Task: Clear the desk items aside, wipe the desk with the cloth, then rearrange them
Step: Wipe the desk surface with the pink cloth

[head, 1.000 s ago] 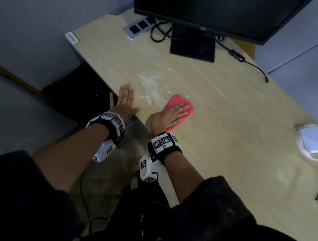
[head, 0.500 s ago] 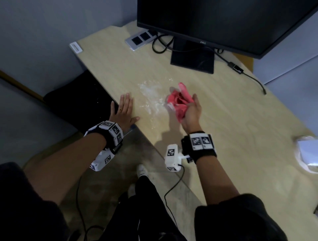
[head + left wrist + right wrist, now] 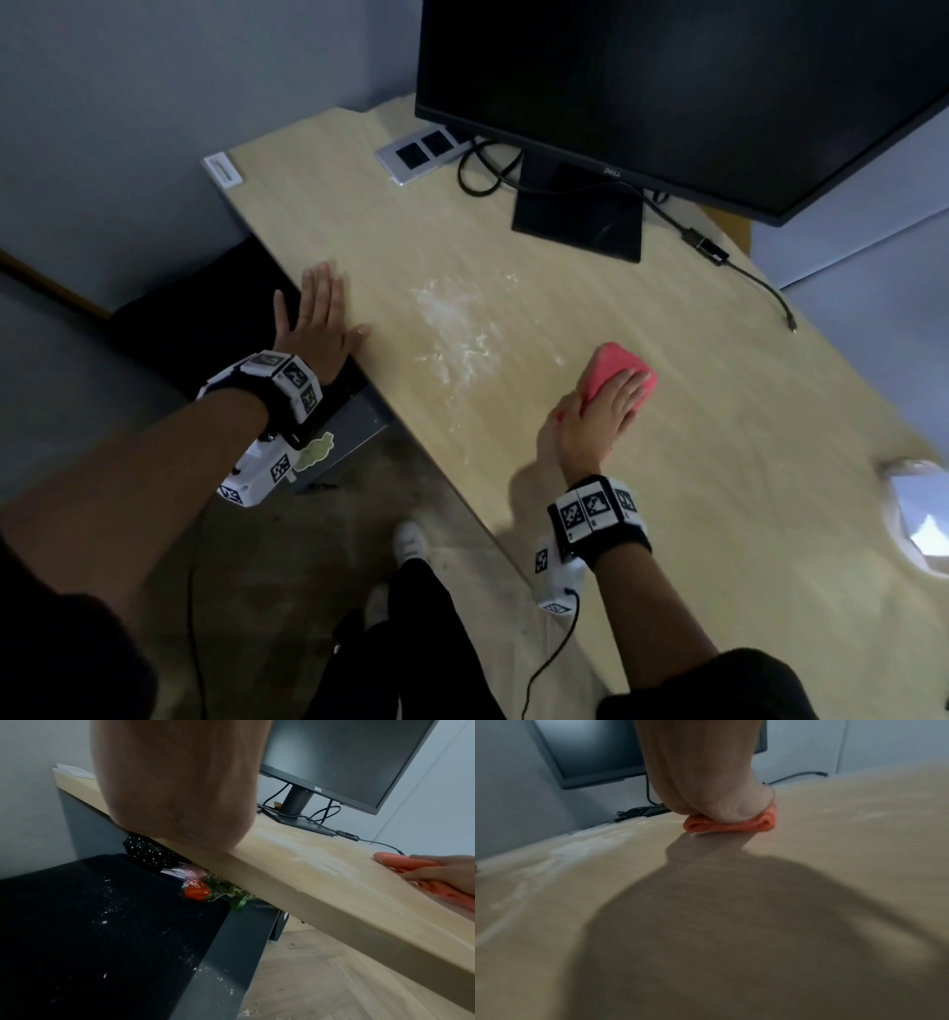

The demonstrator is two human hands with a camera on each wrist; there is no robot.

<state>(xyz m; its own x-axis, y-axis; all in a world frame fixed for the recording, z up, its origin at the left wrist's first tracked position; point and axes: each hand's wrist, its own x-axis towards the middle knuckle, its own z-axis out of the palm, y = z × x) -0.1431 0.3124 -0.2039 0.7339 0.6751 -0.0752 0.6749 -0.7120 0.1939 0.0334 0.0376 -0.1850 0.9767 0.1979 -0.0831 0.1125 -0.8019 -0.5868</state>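
A folded pink cloth [image 3: 619,367] lies on the light wooden desk [image 3: 693,426], and my right hand [image 3: 601,411] presses flat on it with straight fingers. The right wrist view shows the cloth [image 3: 729,825] squeezed under my palm. White powdery smears [image 3: 457,329] mark the desk to the left of the cloth. My left hand [image 3: 316,321] rests flat at the desk's left edge, fingers straight and holding nothing. In the left wrist view the cloth [image 3: 411,864] and my right hand [image 3: 444,872] show at the far right.
A black monitor [image 3: 667,92] stands at the back on its base [image 3: 577,226], with cables [image 3: 739,267] trailing right. A socket panel [image 3: 421,154] is set into the desk behind. A white object [image 3: 919,514] sits at the right edge. A black cabinet [image 3: 102,923] stands under the left edge.
My right hand lifted the cloth bunched off the desk, then put it down farther right and now presses it flat. The left hand stayed at the edge.
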